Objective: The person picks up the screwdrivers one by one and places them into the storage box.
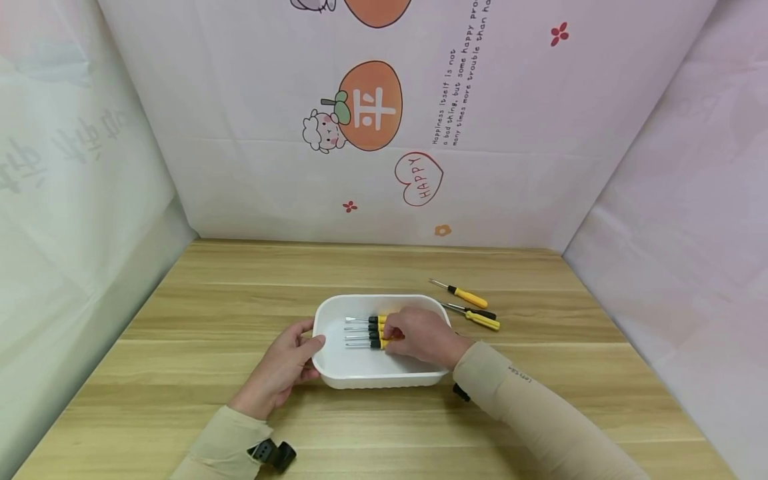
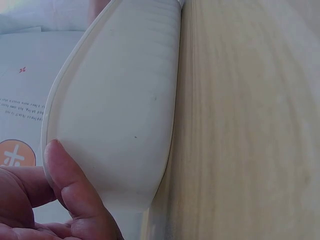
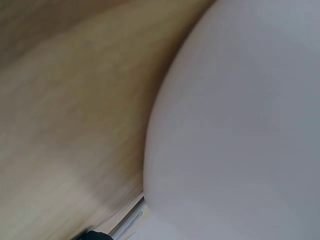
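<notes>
A white plastic tray (image 1: 354, 382) sits on the wooden table. My left hand (image 1: 285, 363) grips its left end, thumb over the rim and fingers along the outer wall; the left wrist view shows fingers of this hand (image 2: 75, 195) against the tray's side (image 2: 120, 100). Inside lie several screwdrivers (image 1: 360, 337) in a row, blades to the left, with black-and-yellow handles. My right hand (image 1: 423, 337) reaches over the tray's right end, its curled thumb and fingers pinching a screwdriver handle. The hand hides the ends of the handles. The right wrist view shows mostly the tray's outer wall (image 3: 240, 120).
Right of the tray, on the table (image 1: 240, 287), lie a yellow-handled screwdriver (image 1: 471, 298), a black-handled screwdriver (image 1: 485, 313) and another yellow-handled screwdriver (image 1: 485, 322). White printed sheets (image 1: 270, 187) stand behind and on both sides.
</notes>
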Demonstrator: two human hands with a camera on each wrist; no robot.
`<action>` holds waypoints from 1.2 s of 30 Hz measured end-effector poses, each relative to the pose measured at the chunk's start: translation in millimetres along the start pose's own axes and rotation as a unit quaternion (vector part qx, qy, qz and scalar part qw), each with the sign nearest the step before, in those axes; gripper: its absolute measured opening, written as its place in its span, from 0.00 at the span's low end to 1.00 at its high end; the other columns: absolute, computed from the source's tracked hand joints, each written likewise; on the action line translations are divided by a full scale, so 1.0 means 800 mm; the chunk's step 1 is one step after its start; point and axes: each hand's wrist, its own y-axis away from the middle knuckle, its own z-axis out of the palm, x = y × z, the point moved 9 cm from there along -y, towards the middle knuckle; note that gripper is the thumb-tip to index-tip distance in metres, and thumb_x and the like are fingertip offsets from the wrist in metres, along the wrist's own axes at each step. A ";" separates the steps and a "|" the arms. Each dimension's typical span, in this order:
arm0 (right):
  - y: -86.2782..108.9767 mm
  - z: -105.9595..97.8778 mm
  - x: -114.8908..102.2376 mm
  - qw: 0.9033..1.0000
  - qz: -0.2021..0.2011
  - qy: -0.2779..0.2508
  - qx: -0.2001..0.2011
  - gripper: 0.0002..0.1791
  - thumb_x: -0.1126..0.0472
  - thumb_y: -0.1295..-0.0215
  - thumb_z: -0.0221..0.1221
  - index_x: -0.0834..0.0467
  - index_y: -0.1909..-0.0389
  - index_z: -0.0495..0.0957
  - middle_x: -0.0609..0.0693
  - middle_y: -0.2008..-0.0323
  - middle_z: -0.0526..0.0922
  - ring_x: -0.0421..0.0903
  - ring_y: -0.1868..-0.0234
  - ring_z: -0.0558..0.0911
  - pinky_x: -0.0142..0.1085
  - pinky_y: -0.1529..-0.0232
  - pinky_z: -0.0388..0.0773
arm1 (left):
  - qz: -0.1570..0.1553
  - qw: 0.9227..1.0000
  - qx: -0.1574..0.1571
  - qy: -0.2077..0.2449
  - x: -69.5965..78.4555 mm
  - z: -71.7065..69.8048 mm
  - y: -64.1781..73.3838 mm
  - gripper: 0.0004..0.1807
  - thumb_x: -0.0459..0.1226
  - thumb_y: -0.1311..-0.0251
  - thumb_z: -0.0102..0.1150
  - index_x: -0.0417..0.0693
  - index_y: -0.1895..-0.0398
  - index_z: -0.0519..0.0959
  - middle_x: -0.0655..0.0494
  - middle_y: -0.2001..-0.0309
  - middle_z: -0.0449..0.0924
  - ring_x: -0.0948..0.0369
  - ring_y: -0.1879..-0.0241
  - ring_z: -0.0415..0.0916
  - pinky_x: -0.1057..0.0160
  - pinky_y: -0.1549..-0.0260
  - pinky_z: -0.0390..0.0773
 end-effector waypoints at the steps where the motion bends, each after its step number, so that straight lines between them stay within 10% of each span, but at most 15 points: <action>1: 0.000 0.000 0.000 1.000 0.002 -0.001 -0.001 0.08 0.50 0.39 0.75 0.45 0.64 0.86 0.35 0.69 0.81 0.36 0.66 0.74 0.31 0.61 0.74 | 0.000 1.000 -0.001 0.000 0.000 0.000 0.001 0.30 0.37 0.23 0.55 0.42 0.22 0.62 0.46 0.56 0.72 0.60 0.69 0.78 0.68 0.76 0.81; 36: 0.016 -0.041 0.033 0.980 0.087 -0.178 0.031 0.25 0.51 0.34 0.72 0.53 0.39 0.80 0.40 0.59 0.84 0.40 0.58 0.81 0.38 0.54 0.82 | 0.005 1.000 0.006 0.004 0.000 0.000 -0.001 0.28 0.35 0.24 0.55 0.42 0.24 0.65 0.47 0.58 0.73 0.60 0.70 0.77 0.69 0.77 0.80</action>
